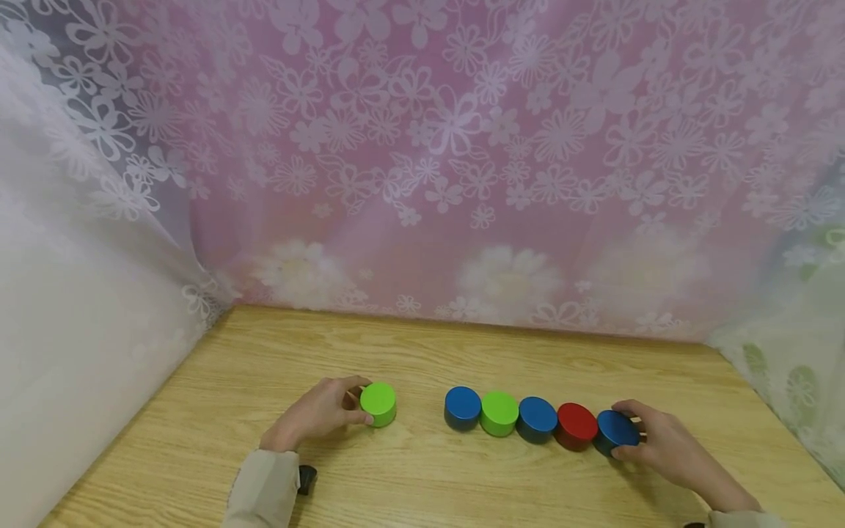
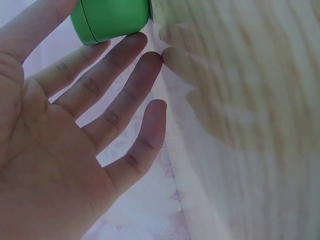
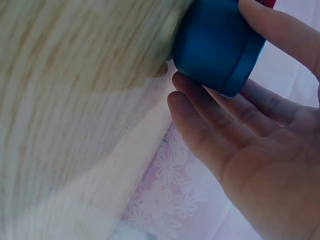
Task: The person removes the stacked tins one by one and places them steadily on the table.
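In the head view, my left hand (image 1: 323, 409) pinches a bright green round lidded tin (image 1: 378, 404) between thumb and fingers. That tin stands apart, left of a row of similar tins. My right hand (image 1: 667, 447) pinches the dark blue tin (image 1: 617, 433) at the row's right end. Next to it in the row are a red tin (image 1: 577, 426), a blue tin (image 1: 537, 419), another green tin (image 1: 499, 413) and a blue tin (image 1: 462, 408). The wrist views show a lid seam on the green tin (image 2: 112, 20) and on the blue tin (image 3: 215, 47).
All the tins stand on a wood-grain table (image 1: 409, 484). A pink flowered curtain (image 1: 422, 183) hangs along its back edge. White cloth (image 1: 79, 293) hangs at the left side and patterned cloth (image 1: 785, 352) at the right.
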`<action>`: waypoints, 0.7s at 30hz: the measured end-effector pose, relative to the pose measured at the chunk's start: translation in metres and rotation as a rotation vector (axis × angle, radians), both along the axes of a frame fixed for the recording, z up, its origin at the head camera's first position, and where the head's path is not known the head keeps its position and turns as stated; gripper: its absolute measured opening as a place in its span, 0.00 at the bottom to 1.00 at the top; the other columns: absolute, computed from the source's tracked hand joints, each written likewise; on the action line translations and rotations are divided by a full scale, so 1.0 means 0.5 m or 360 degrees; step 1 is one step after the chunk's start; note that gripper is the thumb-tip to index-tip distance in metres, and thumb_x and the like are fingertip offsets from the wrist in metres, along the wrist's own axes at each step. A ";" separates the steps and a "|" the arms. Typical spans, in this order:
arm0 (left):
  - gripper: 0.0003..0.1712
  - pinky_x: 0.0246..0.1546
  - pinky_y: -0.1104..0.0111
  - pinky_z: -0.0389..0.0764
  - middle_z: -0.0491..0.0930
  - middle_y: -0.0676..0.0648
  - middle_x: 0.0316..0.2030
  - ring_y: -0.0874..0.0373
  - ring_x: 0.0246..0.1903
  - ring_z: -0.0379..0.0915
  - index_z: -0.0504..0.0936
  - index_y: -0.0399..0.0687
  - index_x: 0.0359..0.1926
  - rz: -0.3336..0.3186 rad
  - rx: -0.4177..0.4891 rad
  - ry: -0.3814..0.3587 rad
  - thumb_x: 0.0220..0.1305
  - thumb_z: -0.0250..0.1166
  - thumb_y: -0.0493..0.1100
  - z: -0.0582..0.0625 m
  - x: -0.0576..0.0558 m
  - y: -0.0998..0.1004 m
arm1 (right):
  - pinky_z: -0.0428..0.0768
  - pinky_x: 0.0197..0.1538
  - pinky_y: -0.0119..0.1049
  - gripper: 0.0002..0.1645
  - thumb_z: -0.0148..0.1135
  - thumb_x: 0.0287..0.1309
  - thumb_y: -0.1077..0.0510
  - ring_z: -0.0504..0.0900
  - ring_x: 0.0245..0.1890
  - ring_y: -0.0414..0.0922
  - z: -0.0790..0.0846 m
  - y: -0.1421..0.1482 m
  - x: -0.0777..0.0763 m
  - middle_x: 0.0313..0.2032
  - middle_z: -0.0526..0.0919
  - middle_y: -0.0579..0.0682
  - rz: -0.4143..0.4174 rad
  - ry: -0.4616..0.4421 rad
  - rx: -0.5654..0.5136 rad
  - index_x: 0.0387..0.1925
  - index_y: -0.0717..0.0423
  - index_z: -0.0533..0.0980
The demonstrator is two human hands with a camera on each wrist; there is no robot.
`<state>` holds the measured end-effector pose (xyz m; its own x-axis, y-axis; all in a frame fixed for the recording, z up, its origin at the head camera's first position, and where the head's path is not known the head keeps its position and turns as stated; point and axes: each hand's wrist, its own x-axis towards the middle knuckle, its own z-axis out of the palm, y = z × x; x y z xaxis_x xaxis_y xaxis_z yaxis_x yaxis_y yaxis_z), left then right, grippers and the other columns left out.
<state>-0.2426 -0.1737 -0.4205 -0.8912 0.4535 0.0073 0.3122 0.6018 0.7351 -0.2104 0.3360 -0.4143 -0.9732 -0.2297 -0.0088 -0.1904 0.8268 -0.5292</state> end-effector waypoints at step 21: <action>0.34 0.48 0.53 0.81 0.83 0.42 0.46 0.50 0.43 0.82 0.76 0.32 0.64 -0.0104 -0.0036 0.0017 0.61 0.76 0.43 -0.001 -0.027 0.102 | 0.84 0.43 0.54 0.36 0.79 0.49 0.65 0.82 0.47 0.67 0.001 -0.016 -0.008 0.52 0.78 0.73 -0.0039 -0.0075 -0.0042 0.56 0.75 0.72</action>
<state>-0.2560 -0.1228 -0.4211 -0.8596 0.5109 0.0057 0.3593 0.5965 0.7177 -0.2142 0.3282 -0.4137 -0.9772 -0.2067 -0.0492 -0.1446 0.8165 -0.5590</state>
